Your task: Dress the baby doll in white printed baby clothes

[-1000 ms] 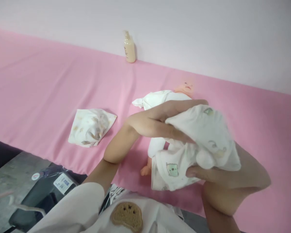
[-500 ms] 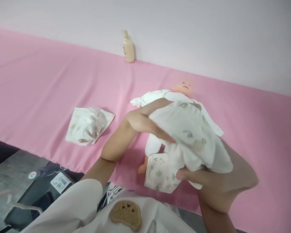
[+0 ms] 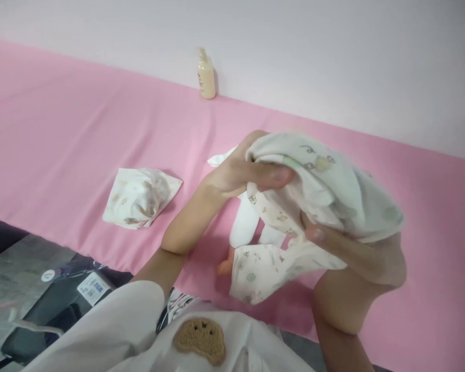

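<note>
Both hands hold a white printed baby garment, which looks like baby pants [image 3: 251, 274], bunched up above a baby doll [image 3: 243, 225]. At its upper left edge, my left hand [image 3: 251, 173] grips the cloth with the thumb on top. Lower right, my right hand [image 3: 356, 258] has its thumb along the gathered cloth; its other fingers are hidden under the fabric. One tube-like part hangs down near the doll's foot [image 3: 225, 266]. The doll's white legs show below my left hand, while its head and most of its body are covered from view.
A crumpled printed cloth [image 3: 139, 199] lies on the pink sheet [image 3: 81, 139] to the left. A cream pump bottle [image 3: 206, 80] stands at the back by the white wall [image 3: 313, 57]. Below the table's front edge is a dark item with a white label [image 3: 94, 288].
My hands have raised the garment and shifted it up and to the right, opening out its gathered part. The doll's face, visible before, is now hidden behind the cloth.
</note>
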Demonstrator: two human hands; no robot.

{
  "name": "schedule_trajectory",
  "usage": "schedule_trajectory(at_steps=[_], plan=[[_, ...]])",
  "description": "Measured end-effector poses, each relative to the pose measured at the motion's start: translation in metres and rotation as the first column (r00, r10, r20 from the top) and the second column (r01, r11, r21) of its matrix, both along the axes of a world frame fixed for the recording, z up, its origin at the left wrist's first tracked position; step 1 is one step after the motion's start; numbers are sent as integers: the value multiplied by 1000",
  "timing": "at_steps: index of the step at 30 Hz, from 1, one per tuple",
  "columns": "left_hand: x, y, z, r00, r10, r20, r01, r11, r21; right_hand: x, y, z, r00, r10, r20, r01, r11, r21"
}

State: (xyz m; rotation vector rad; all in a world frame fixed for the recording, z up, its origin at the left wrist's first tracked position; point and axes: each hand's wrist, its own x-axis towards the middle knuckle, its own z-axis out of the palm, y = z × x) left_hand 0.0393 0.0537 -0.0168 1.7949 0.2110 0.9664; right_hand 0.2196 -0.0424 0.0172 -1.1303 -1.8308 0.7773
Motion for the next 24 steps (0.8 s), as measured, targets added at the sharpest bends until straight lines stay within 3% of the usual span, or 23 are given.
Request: schedule_trajectory(at_steps=[3, 5, 8, 9, 10, 12, 15, 17, 19, 21, 24], plan=[[-1, -3, -1, 979, 156, -131, -147, 986, 72, 4, -5, 5, 968, -236, 84, 219, 961, 172], [-3, -5, -13, 904, 317, -287, -243, 933, 265, 12, -6, 7, 857, -475, 199, 415, 866, 280], [-18, -12, -53, 678, 583, -448, -264, 762, 591, 23, -1, 7, 619, -723, 308, 570, 682, 458], [-25, -16, -69, 604, 643, -470, -248, 713, 656, 27, 2, 6, 557, -755, 345, 571, 650, 502], [-33, -20, -85, 549, 657, -518, -185, 699, 691, 29, 5, 5, 515, -761, 395, 552, 647, 526], [-46, -31, -111, 516, 641, -568, -55, 687, 725, 33, 11, 2, 480, -683, 551, 471, 730, 495], [-53, -42, -134, 597, 607, -525, 42, 629, 776, 29, 22, -9, 465, -314, 828, 289, 938, 193], [-48, -42, -140, 708, 532, -464, 106, 569, 815, 22, 29, -17, 473, -40, 880, 183, 982, -54], [-40, -36, -143, 819, 407, -405, 148, 533, 833, 14, 33, -22, 515, 102, 851, 104, 978, -180], [-32, -28, -146, 890, 285, -355, 136, 579, 804, 11, 31, -21, 565, 147, 812, 46, 977, -210], [-24, -20, -153, 937, 229, -265, -25, 799, 601, 17, 20, -9, 633, 317, 706, -107, 940, -325]])
